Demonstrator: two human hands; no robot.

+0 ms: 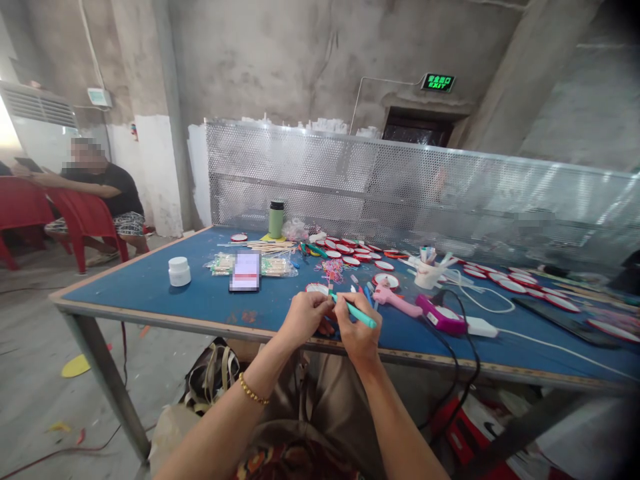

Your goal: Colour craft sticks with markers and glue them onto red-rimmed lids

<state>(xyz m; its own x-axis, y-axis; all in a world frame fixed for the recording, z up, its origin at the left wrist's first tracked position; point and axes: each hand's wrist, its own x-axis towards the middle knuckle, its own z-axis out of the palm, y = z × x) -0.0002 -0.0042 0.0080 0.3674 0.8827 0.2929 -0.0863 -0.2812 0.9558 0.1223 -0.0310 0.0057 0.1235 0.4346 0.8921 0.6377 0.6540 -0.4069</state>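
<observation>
My right hand grips a teal pen like a writing tool, its tip pointing toward my left hand. My left hand is closed around a small red-edged piece at the near edge of the blue table. A gold bracelet sits on my left wrist. Both hands meet just above the table's front rim.
Red-rimmed white discs, a pink glue gun, a magenta device with cables, a phone, a white jar, a green bottle, and wooden sticks lie on the table. A person sits on red chairs at left. A perforated metal panel stands behind.
</observation>
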